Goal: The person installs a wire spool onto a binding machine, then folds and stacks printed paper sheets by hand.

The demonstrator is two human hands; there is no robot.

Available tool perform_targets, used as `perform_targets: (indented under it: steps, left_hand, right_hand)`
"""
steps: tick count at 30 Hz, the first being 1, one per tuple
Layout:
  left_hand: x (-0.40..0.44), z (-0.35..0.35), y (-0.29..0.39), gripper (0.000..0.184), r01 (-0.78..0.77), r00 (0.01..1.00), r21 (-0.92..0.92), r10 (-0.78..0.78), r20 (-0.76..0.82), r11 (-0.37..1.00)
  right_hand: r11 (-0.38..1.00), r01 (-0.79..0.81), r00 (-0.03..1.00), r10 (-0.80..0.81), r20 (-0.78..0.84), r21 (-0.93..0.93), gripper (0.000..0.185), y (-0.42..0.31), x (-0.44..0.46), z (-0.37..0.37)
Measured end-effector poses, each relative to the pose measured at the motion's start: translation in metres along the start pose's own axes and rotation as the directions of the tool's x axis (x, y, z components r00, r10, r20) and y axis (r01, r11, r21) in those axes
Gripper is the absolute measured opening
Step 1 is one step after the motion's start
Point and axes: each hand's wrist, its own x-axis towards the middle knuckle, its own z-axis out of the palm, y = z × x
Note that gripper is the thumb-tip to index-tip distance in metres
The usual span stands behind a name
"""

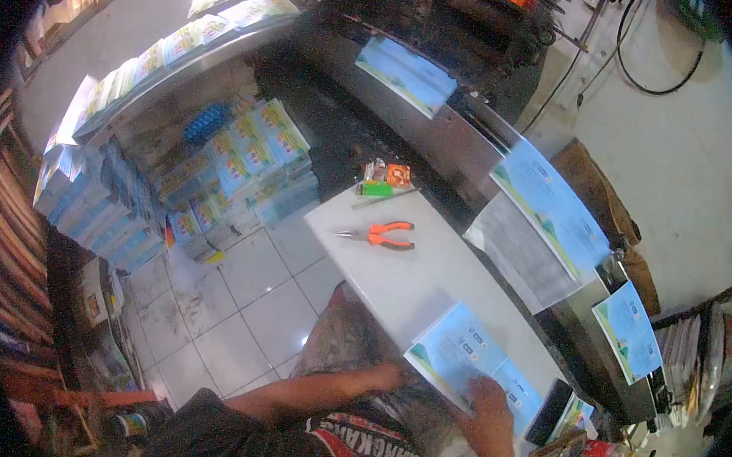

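A light blue printed booklet (451, 345) with a green and yellow corner lies at the near edge of the white table, with more blue printed sheets (517, 396) beside it on the right. My right hand (489, 407) is at the lower edge of the booklet, fingers bent over the paper and thumb at its edge. Over my lap, just left of the booklet, my left hand (385, 377) is smeared by motion and its fingers do not show clearly. Orange-handled pliers (382, 235) rest farther up the table.
A green lighter (375, 190) and small boxes (387, 173) sit at the table's far end. A dark phone (549, 411) lies at right. Blue sheets (550, 207) rest on the machine rail beyond the table. Tall booklet stacks (252, 153) stand on the tiled floor (250, 305).
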Motion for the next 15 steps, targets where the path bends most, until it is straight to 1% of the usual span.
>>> perform_targets:
  steps: [1,2,4,5,6,7,9,11,12,13,14,15]
  left_hand:
    - [0.001,-0.001,0.0,0.048,-0.001,1.0,-0.001,0.001,0.004,1.0]
    - [0.003,0.003,-0.004,0.05,0.067,0.997,0.016,-0.067,0.04,0.998]
    - [0.008,0.012,-0.011,0.051,0.129,0.989,0.032,-0.131,0.067,0.991]
    - [0.006,-0.007,0.012,0.052,0.126,0.992,-0.027,-0.125,0.034,0.992]
    - [0.003,-0.019,0.028,0.052,0.123,0.992,-0.087,-0.123,0.003,0.989]
    - [0.004,-0.014,0.019,0.052,0.125,0.992,-0.087,-0.125,0.001,0.988]
    - [0.006,0.005,-0.012,0.051,0.164,0.965,0.012,-0.163,0.203,0.986]
    - [-0.007,-0.066,0.077,0.047,0.258,0.953,-0.031,-0.248,0.175,0.966]
    - [-0.013,-0.111,0.132,0.045,0.302,0.943,-0.055,-0.291,0.161,0.952]
    - [-0.012,-0.096,0.105,0.044,0.214,0.948,0.074,-0.225,0.226,0.974]
    - [-0.01,-0.083,0.081,0.043,0.105,0.944,0.189,-0.158,0.29,0.976]
    - [-0.009,-0.072,0.064,0.041,-0.13,0.907,0.389,-0.05,0.419,0.912]
  right_hand:
    - [0.987,-0.008,1.0,0.004,0.02,0.161,0.064,0.004,-0.002,-0.007]
    - [0.987,-0.013,1.0,0.01,0.019,0.159,0.064,0.004,-0.003,-0.014]
    - [0.975,-0.003,0.999,-0.005,0.036,0.22,0.048,0.007,-0.001,-0.031]
    - [0.976,0.0,0.999,-0.008,0.034,0.216,0.048,0.011,0.0,-0.039]
    - [0.982,-0.074,0.997,0.075,0.006,0.175,0.04,0.016,0.0,-0.047]
    - [0.979,-0.151,0.987,0.156,-0.026,0.139,0.034,0.021,0.0,-0.056]
    - [0.962,-0.239,0.96,0.254,-0.115,0.129,0.025,0.03,0.005,-0.093]
    - [0.895,-0.426,0.861,0.447,-0.242,0.135,0.025,0.086,0.003,-0.112]
    - [0.916,-0.393,0.804,0.382,-0.455,0.075,0.026,0.114,0.002,-0.126]
    - [0.916,-0.339,0.643,0.391,-0.659,0.213,0.031,0.153,0.0,-0.136]
    - [0.863,-0.497,0.535,0.217,-0.816,-0.096,0.034,0.188,-0.002,-0.152]
    - [0.854,-0.5,0.447,0.111,-0.888,-0.145,0.038,0.195,0.002,-0.168]
